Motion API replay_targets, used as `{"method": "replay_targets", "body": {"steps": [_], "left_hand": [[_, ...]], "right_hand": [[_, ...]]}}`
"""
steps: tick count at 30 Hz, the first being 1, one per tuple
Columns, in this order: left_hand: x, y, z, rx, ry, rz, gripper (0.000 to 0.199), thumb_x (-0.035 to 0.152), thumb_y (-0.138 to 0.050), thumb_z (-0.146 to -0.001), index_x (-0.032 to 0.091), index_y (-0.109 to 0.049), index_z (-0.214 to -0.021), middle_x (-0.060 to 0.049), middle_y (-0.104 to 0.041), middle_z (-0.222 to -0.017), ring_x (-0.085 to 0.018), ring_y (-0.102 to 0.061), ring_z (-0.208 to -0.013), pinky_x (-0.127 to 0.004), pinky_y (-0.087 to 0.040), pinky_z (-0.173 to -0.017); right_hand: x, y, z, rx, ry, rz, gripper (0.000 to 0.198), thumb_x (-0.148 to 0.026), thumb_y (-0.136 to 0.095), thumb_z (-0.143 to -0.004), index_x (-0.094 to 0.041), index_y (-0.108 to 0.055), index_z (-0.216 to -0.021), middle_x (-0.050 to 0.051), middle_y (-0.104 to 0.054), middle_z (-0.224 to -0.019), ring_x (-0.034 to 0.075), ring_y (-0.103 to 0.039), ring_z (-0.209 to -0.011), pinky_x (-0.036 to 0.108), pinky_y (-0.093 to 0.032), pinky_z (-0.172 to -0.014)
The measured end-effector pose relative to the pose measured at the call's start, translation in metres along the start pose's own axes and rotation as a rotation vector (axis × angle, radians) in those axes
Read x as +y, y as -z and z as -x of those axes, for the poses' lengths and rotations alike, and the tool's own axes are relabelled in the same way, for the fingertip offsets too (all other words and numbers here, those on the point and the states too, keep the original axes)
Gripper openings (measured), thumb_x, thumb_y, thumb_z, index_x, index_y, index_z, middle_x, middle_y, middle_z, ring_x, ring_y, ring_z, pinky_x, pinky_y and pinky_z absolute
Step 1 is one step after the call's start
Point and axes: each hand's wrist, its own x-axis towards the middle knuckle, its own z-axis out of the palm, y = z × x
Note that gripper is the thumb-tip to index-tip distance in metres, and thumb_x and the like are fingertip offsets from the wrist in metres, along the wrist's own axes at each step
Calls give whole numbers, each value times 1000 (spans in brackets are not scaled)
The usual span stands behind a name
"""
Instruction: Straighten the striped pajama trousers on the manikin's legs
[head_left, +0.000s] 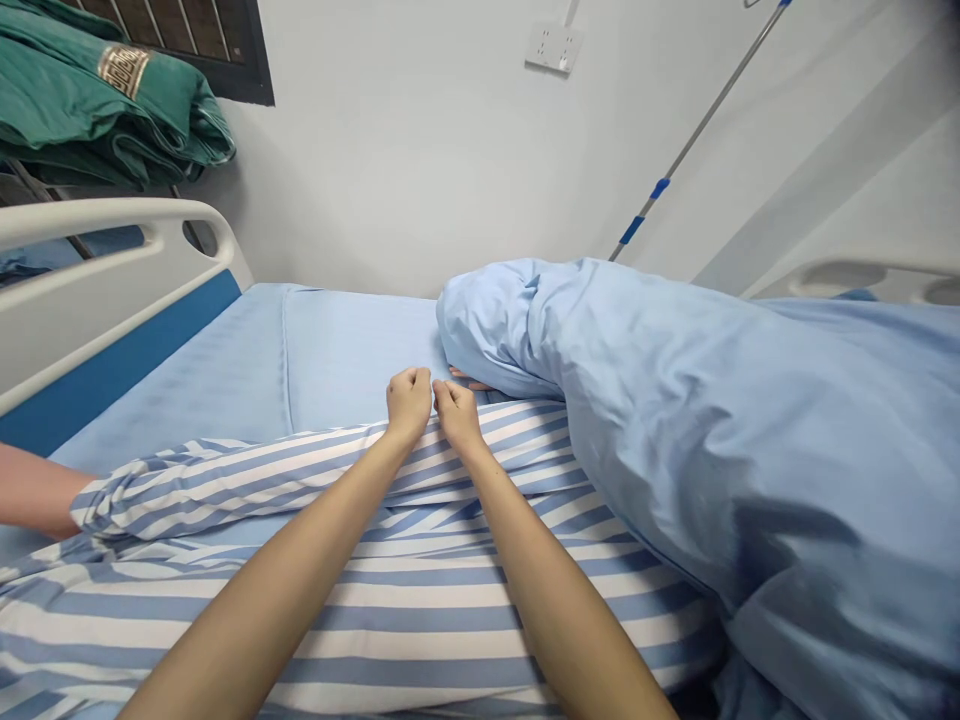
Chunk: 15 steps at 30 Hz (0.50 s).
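My left hand [409, 400] and my right hand [456, 412] are side by side with a narrow gap between them. Both are closed, with fingers curled in, over the far edge of blue-and-white striped trousers [270, 475] on a figure lying across the bed. Whether they pinch cloth or something small cannot be made out. A bare ankle [41, 490] of the figure comes out of the gathered cuff at left. Just right of my right hand, a few fingertips [471, 380] of the figure show under a bunched light blue quilt [675, 400], which covers the right side.
A light blue sheet [352, 330] covers the mattress beyond the trousers. The bed's end board [112, 300] stands at left, with green folded cloth [135, 120] behind it. A pole with blue joints [697, 130] leans past the quilt. A wall socket [553, 47] is above.
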Motion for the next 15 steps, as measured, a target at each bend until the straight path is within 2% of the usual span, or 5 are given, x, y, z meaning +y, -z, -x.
{"method": "replay_targets", "body": {"steps": [3,8,15], "left_hand": [[0,-10,3,27,47,45,29,27,-33,-79,20,-37,-52,2,-45,-50,-11,-42,-54,-23,-31,-52],[-18,-15,17,-17,-116,-239,33,31,-33,-85,21,-45,-56,-1,-58,-60,-13,-49,-60,-26,-30,-60],[-20,-12,19,-61,-178,-411,34,31,-29,-89,22,-54,-68,-4,-65,-73,-16,-55,-67,-27,-29,-61]], "right_hand": [[1,1,-2,11,-25,-50,38,-41,-41,-82,-20,-35,-51,-5,-32,-47,9,-31,-49,24,-25,-49],[3,1,-3,75,-2,-40,37,-39,-42,-81,-20,-31,-52,-5,-32,-49,9,-30,-51,24,-26,-50],[6,-2,-1,115,7,0,37,-40,-42,-81,-20,-32,-52,-5,-33,-49,9,-31,-51,24,-26,-50]]}}
